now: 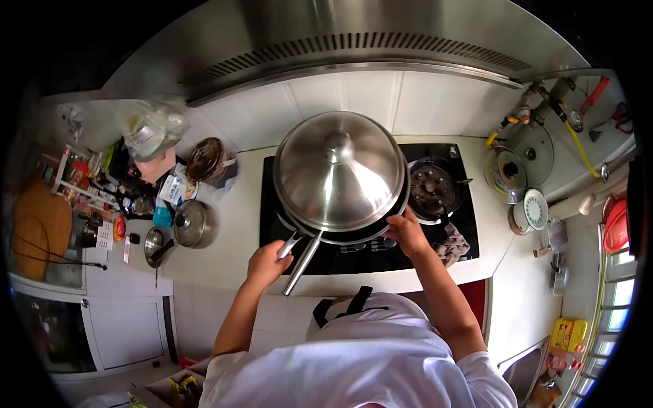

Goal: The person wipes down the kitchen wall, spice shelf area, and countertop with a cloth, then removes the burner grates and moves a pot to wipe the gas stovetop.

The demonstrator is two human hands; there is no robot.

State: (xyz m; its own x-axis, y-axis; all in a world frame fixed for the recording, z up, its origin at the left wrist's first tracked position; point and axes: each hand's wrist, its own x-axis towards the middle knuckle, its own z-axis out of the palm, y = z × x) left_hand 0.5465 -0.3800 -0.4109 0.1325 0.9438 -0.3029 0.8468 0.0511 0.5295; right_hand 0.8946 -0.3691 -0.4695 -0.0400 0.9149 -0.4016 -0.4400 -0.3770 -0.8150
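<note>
A domed steel lid [340, 177] covers a dark-rimmed pan [406, 202] over the left side of the black gas hob [269, 224]. Two metal handles stick out toward me from under the lid. My left hand [267, 264] is closed round the shorter handle [288, 246]. The longer handle [303, 264] runs free, just right of that hand. At the pan's front right edge, my right hand [408, 234] has its fingers closed against the rim, close above a hob knob [389, 241]. The lid hides the pan's contents and the burner below.
The right burner [433, 189] stands bare, with a crumpled cloth [454, 246] in front of it. A lidded saucepan [195, 224] and cluttered jars and bags fill the left counter. Glass lids [530, 156] lean at the right wall. The range hood [354, 47] hangs overhead.
</note>
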